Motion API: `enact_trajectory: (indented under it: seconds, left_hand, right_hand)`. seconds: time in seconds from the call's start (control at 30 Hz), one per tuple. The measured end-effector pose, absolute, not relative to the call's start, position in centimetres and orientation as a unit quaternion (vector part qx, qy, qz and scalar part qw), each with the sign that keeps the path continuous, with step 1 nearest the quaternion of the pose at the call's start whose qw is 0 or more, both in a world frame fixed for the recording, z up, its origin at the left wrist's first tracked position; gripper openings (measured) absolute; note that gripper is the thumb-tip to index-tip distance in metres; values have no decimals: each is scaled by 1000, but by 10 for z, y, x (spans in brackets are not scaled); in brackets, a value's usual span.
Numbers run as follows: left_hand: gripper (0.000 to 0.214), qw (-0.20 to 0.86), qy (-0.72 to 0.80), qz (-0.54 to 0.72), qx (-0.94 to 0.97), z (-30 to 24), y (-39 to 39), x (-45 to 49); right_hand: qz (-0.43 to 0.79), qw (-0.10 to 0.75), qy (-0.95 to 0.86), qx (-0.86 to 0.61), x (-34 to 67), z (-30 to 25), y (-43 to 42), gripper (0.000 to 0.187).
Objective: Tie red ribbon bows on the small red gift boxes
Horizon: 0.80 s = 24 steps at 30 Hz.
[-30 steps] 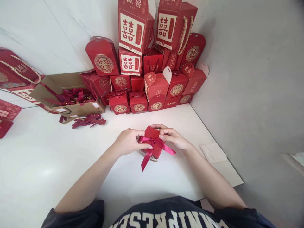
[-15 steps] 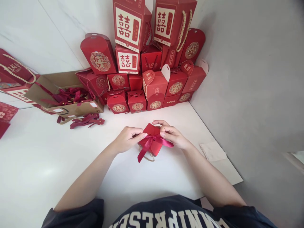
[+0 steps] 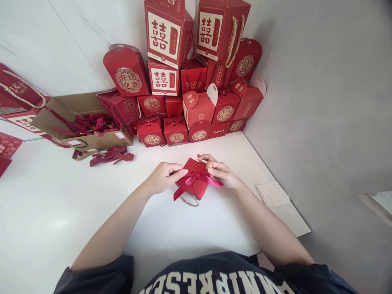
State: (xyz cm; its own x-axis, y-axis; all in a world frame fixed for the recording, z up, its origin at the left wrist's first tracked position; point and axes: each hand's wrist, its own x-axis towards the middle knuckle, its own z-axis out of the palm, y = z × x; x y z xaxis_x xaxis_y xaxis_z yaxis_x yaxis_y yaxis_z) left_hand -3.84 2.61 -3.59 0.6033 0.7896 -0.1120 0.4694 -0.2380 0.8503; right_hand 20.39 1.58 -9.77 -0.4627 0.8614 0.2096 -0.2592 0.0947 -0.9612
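Fingers of left hand (image 3: 163,177) and right hand (image 3: 225,174) pinch pink bow (image 3: 196,175) atop small red box (image 3: 199,189) on table (image 3: 153,228), stacked red boxes (image 3: 192,78) blocking behind, open carton (image 3: 102,140) back left, white sheet (image 3: 272,194) right.

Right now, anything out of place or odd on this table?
Some dark red strips lie loose on the table in front of the cardboard box, which holds a similar heap. A large upper box looks skewed over the lower box. No damage visible on the gift box with the bow.
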Motion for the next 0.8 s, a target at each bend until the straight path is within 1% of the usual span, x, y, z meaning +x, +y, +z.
enact_trajectory:
  seconds: [0.23,0.3,0.33,0.4,0.53,0.6,0.67,0.73,0.8]
  left_hand:
    - [43,523,397,190,730,-45,30,-39]
    - [44,531,399,191,723,-45,30,-38]
    - [44,530,403,191,721,-44,29,-38]
    - [45,510,417,191,727,-40,26,-37]
    - [47,440,455,190,751,-35,21,-35]
    - [46,430,465,186,752,-35,20,-34]
    - [46,429,469,182,750,-37,21,-34]
    - [46,429,470,178,751,-38,22,-35]
    - [47,429,470,174,752,-39,24,-36]
  right_hand:
    - [614,437,-596,-278,204,-100,17,44]
    - [600,429,-614,-279,206,-96,17,40]
    - [592,423,-625,-284,207,-93,17,34]
    - [562,417,-642,-313,211,-85,16,24]
    - [453,406,-655,-448,223,-69,12,31]
    - [460,352,-666,-471,230,-65,11,43]
    - [530,269,-676,-436,234,-64,9,53]
    - [595,189,-676,-391,235,-64,8,51]
    - [617,153,-677,-371,234,-63,6,43]
